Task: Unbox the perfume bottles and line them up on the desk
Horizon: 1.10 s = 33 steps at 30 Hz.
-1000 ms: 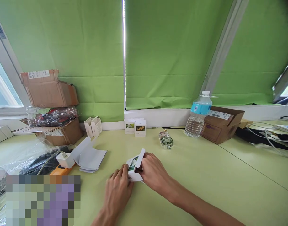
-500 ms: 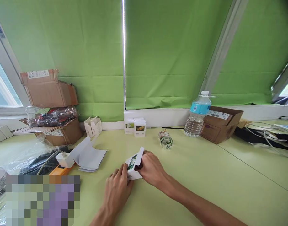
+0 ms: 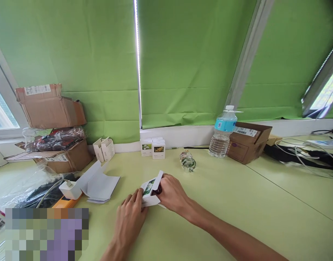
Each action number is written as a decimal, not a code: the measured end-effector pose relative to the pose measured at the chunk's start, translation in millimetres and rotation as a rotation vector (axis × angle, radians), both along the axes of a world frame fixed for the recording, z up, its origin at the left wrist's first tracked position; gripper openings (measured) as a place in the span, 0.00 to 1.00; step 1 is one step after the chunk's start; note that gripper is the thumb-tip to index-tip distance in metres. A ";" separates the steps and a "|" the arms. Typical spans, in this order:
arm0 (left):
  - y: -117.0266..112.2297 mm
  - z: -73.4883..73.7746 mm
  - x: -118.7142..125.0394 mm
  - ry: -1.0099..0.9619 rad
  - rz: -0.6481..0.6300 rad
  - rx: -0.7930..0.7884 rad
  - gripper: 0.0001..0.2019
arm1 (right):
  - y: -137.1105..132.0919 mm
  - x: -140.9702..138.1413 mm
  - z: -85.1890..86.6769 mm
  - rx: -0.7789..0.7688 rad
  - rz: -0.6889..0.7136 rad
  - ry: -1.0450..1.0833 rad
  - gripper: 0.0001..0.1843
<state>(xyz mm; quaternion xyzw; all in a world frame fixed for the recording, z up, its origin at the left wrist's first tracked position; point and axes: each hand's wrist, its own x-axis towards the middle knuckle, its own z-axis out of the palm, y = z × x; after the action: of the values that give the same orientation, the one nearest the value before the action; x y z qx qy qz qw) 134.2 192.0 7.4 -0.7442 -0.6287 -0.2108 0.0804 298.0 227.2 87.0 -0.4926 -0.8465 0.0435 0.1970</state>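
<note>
A small white box with a flower picture [image 3: 149, 188] lies on the pale green table [image 3: 237, 203] near its front middle, its end flap standing up. My left hand [image 3: 130, 217] rests on the table with its fingertips pressed against the box's near side. My right hand [image 3: 172, 194] is curled round the box's open right end, fingers at the opening, where something dark shows. Whether anything is pinched in those fingers is hidden.
Two like picture boxes [image 3: 152, 148] stand at the back wall, with small white cartons [image 3: 103, 149] to their left. An open white box with a charger [image 3: 85, 183] lies left. A small glass bottle [image 3: 186, 162], a water bottle [image 3: 222, 132], cardboard boxes [image 3: 246, 143] and cables [image 3: 305, 159] sit right.
The view has shifted a little, so everything sits further left. My right hand's fingers have moved from the box's top to its open end. The left hand stays against the box.
</note>
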 end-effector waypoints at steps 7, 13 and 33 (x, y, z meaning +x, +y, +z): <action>6.0 5.1 -13.0 -0.154 0.053 -0.073 0.19 | -8.2 25.4 45.2 0.011 -0.092 0.030 0.11; 9.1 8.8 -15.6 -0.376 0.096 -0.113 0.17 | -8.0 53.8 71.8 0.015 -0.130 -0.029 0.12; 24.3 -6.0 -23.5 -0.915 -0.110 -0.099 0.25 | 5.8 38.9 21.2 0.020 -0.029 -0.309 0.08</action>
<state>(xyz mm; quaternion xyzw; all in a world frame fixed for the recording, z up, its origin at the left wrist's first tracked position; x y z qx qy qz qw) 110.7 216.3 1.3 -0.6100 -0.5684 -0.4911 -0.2522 336.9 233.0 108.3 -0.5037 -0.8599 -0.0440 0.0697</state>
